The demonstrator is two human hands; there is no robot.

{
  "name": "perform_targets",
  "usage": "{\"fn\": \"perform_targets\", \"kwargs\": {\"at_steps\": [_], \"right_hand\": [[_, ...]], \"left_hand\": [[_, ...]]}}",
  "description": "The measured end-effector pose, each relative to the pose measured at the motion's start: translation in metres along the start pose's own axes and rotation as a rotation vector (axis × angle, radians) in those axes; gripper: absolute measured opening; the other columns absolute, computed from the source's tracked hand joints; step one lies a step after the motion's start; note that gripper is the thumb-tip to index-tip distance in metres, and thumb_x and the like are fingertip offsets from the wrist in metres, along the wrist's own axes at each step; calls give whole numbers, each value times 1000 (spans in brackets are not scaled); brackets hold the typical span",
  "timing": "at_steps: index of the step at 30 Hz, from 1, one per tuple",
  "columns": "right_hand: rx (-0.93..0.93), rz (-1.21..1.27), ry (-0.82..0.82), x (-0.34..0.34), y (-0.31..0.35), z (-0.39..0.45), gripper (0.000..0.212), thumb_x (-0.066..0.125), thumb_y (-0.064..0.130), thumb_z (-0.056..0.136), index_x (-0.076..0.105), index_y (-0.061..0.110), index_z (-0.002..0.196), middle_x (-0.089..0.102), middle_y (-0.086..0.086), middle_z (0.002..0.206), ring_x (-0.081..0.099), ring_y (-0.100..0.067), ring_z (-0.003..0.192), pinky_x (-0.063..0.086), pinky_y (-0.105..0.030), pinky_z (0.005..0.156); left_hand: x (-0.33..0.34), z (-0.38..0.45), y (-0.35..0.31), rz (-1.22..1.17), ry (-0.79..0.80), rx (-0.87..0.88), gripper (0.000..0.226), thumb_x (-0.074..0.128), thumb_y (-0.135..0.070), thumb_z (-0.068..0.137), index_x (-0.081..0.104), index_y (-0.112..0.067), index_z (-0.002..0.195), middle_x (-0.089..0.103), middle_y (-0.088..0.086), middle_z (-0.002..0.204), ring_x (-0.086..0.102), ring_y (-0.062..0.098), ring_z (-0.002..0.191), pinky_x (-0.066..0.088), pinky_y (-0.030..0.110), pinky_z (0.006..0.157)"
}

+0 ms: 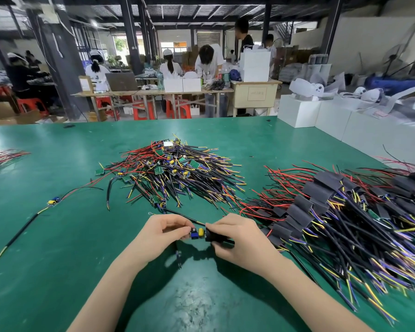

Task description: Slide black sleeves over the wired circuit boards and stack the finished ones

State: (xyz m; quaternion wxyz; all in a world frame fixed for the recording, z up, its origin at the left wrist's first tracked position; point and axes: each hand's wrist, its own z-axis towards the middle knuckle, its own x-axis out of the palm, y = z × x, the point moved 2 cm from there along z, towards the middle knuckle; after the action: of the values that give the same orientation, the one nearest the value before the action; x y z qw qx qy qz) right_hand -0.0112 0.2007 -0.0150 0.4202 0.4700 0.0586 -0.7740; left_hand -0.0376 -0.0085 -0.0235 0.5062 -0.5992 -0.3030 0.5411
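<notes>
Both hands were held close together just above the green counter point(58, 248), fingertips nearly meeting. By the left hand point(163, 233), a small circuit board point(197, 233) with blue and yellow parts was pinched between curled fingers and thumb, its black cable point(177, 213) running up and away over the fingers. By the right hand point(235, 238), a black sleeve point(217, 236) was gripped with fingers curled round it, the sleeve's open end set against the right-hand end of the board; how far the board had entered could not be told.

Beyond the hands, a loose heap of unsleeved boards point(175, 168) with red, black, yellow and purple wires was spread on the counter. To the right of the right hand, close beside it, a large stack of sleeved boards point(321, 200) was laid, black sleeves overlapping, red wires fanned away and black cables trailing towards the near edge. Well to the left of the left hand, a single wired board point(54, 201) was left lying alone, its black cable stretched towards the near left. Past the far right of the counter, white boxes point(321, 113) were ranged.
</notes>
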Motion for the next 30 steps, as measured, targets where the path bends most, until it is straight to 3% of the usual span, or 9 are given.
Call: {"fn": "perform_targets", "kwargs": {"at_steps": [9, 14, 19, 23, 30], "right_hand": [[38, 80, -59, -3, 0, -3, 28, 70, 13, 74, 74, 14, 102, 72, 4, 93, 62, -16, 81, 53, -33, 74], [62, 104, -75, -4, 1, -3, 28, 70, 12, 71, 74, 15, 99, 71, 3, 89, 62, -16, 77, 53, -34, 69], [79, 109, -93, -4, -1, -3, 32, 71, 13, 72, 74, 15, 104, 71, 3, 94, 63, -16, 81, 53, -34, 73], [70, 97, -87, -5, 0, -4, 32, 72, 11, 72, 74, 14, 104, 71, 4, 96, 62, -14, 83, 52, -31, 76], [56, 99, -82, -5, 0, -4, 32, 72, 13, 73, 74, 14, 105, 72, 3, 96, 63, -13, 83, 52, -29, 76]], "left_hand": [[3, -2, -7, 29, 24, 55, 17, 66, 2, 87, 73, -13, 85, 76, 1, 85, 69, 8, 79, 52, 16, 77], [1, -6, -10, -6, 81, 91, 12, 70, -1, 86, 73, -12, 90, 75, 6, 89, 68, 10, 80, 51, 18, 76], [4, -6, -12, -25, 116, 85, 13, 62, -6, 93, 74, -11, 93, 74, 10, 75, 67, 9, 66, 49, 21, 65], [7, -6, -11, -16, 124, 79, 17, 73, -5, 85, 75, -17, 98, 76, 10, 84, 72, 20, 75, 56, 24, 78], [7, -5, -11, 114, 107, 177, 27, 74, -6, 84, 74, -24, 104, 76, -6, 99, 71, 11, 93, 54, 21, 87]]}}
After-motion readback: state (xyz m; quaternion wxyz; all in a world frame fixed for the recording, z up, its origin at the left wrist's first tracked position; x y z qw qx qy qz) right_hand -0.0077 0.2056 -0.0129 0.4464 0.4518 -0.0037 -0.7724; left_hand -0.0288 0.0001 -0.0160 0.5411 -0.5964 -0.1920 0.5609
